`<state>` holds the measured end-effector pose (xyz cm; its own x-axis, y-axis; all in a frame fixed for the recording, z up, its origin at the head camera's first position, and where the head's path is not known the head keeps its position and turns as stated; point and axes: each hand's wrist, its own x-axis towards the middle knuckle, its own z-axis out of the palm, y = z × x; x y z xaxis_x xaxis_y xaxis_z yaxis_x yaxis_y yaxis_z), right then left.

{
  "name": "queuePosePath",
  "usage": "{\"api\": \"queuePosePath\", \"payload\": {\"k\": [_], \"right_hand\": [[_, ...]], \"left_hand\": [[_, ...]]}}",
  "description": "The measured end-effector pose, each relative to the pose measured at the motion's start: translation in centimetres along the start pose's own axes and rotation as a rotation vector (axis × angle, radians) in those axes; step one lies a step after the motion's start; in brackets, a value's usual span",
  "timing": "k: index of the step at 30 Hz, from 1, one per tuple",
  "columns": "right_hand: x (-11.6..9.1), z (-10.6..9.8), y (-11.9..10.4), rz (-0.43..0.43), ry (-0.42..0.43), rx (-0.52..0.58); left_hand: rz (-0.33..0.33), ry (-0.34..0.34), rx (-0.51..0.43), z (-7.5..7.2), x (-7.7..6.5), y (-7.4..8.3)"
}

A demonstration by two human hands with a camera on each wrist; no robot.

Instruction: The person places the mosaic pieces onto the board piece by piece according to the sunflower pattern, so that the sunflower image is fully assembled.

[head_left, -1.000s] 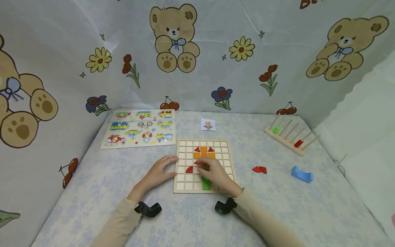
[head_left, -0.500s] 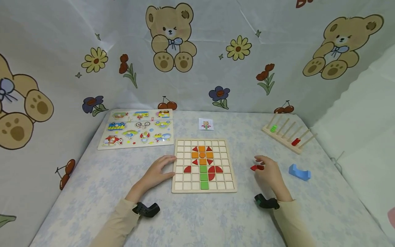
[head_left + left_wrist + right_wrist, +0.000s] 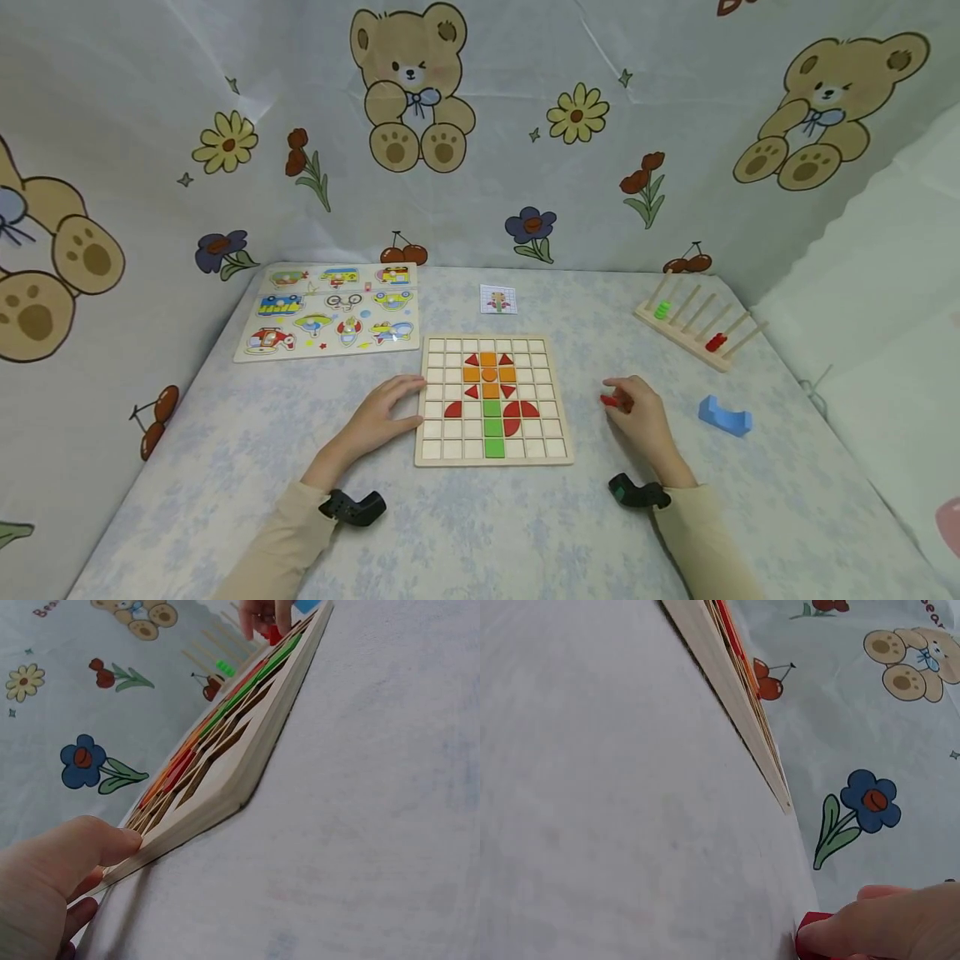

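A square wooden grid board [image 3: 447, 450] lies mid-table, with orange, red and green pieces set in its cells. Along the board's left edge rests my left hand [image 3: 378, 423], thumb and fingers spread and touching the rim. In the left wrist view the thumb [image 3: 112, 841] lies against the board's side. Right of the board, my right hand [image 3: 643, 423] pinches a red piece [image 3: 609, 401] close to the tabletop; more red shows between the fingers. The right wrist view shows the thumb on a red piece [image 3: 810, 927], its shape mostly covered.
A vehicle picture puzzle [image 3: 330, 312] lies at the back left. Behind the board is a small pattern card [image 3: 498, 299]. A wooden peg rack [image 3: 686, 337] with green and red rings stands at the back right, near a blue curved block [image 3: 724, 417].
My right hand left the board, exposing red quarter-circles and green squares there, and reached right to the loose red pieces. It has since shifted slightly left with red between its fingers. The left hand stayed.
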<state>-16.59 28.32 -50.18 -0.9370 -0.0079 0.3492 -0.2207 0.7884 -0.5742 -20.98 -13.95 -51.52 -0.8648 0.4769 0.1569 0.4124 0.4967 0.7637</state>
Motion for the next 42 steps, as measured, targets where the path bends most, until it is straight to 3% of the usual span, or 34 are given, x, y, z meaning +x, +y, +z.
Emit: {"api": "queuePosePath", "payload": {"k": [8, 13, 17, 24, 32, 37, 42], "right_hand": [[0.0, 0.6, -0.8, -0.036, -0.070, 0.060], [0.0, 0.9, -0.6, 0.050, -0.070, 0.022], [0.3, 1.1, -1.0, 0.088, -0.115, 0.062], [1.3, 2.3, -5.6, 0.056, -0.190, 0.183], [2.9, 6.6, -11.8, -0.094, -0.399, 0.279], [3.1, 9.1, -13.9, -0.113, -0.482, 0.284], [3.2, 9.9, -14.6, -0.128, -0.489, 0.269]], "left_hand": [[-0.003, 0.004, 0.002, -0.1, -0.2, -0.1], [-0.016, 0.001, 0.001, -0.2, -0.3, -0.3], [-0.021, -0.001, 0.002, -0.4, -0.3, -0.3], [-0.014, 0.001, -0.002, -0.5, -0.3, -0.3], [-0.057, -0.015, -0.031, -0.2, -0.4, -0.5], [-0.041, -0.010, -0.024, 0.1, -0.2, -0.5], [-0.033, -0.015, -0.015, 0.1, 0.0, -0.6]]}}
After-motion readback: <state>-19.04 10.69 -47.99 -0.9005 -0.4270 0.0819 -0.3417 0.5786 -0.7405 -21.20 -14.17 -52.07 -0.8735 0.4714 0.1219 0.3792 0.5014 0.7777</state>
